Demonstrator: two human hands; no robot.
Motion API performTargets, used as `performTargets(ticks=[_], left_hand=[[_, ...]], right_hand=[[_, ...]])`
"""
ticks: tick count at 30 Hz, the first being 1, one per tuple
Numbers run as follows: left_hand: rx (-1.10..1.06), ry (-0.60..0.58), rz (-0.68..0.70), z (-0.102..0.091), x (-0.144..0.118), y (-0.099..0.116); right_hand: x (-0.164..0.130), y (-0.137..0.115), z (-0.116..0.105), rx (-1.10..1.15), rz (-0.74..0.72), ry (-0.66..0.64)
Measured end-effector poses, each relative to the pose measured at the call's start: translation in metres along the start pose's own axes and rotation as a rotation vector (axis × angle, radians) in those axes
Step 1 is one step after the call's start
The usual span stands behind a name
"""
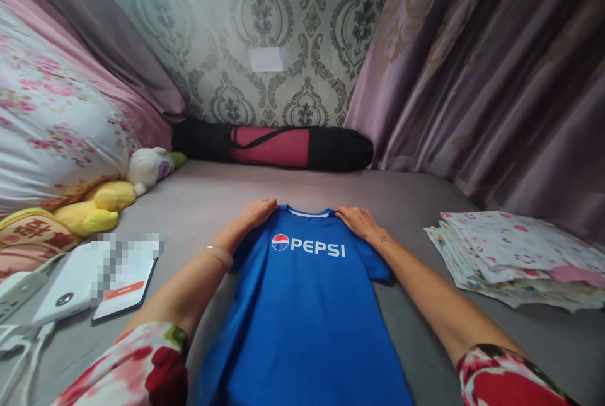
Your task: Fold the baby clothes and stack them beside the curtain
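Observation:
A blue T-shirt (pixel 312 311) with a white PEPSI print lies front side up on the grey bed sheet (pixel 406 204), its collar pointing away from me. At the left shoulder, by the collar, my left hand (pixel 259 210) grips the cloth with its fingers closed. My right hand (pixel 360 220) is closed on the opposite shoulder, close to the collar. Both short sleeves hang out beside my forearms, the left one partly behind my wrist. The hem runs out of view at the bottom.
A stack of folded printed cloths (pixel 515 255) lies to the right. On the left are a phone (pixel 130 289), a white power bank (pixel 70 286), a power strip (pixel 23 292) and plush toys (pixel 104 204). A black and maroon roll bag (pixel 274 146) lies along the back wall.

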State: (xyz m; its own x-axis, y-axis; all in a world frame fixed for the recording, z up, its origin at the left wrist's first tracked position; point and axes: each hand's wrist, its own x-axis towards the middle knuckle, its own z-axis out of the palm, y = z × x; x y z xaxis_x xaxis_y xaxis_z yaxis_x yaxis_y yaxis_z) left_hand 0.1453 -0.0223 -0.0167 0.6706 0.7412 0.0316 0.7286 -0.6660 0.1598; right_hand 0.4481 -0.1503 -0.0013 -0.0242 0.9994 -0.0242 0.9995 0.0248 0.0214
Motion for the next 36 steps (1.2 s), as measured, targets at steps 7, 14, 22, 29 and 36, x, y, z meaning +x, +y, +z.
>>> performTargets(ticks=[7,14,22,29,36], left_hand=[[-0.001,0.005,-0.018,-0.005,0.033,-0.017],[-0.017,0.019,-0.070,-0.005,0.058,-0.021],[-0.161,-0.039,-0.180,0.004,0.080,-0.026],[-0.215,-0.014,-0.149,0.014,0.095,-0.013],[-0.034,0.217,-0.037,0.023,0.087,-0.010]], right_hand=[[0.040,0.009,0.000,-0.016,-0.023,0.007],[0.071,0.023,0.004,0.021,0.037,0.003],[0.094,0.021,0.017,0.269,0.035,-0.021],[0.100,0.009,0.021,0.339,0.094,0.027],[0.093,-0.003,0.025,0.242,0.135,0.119]])
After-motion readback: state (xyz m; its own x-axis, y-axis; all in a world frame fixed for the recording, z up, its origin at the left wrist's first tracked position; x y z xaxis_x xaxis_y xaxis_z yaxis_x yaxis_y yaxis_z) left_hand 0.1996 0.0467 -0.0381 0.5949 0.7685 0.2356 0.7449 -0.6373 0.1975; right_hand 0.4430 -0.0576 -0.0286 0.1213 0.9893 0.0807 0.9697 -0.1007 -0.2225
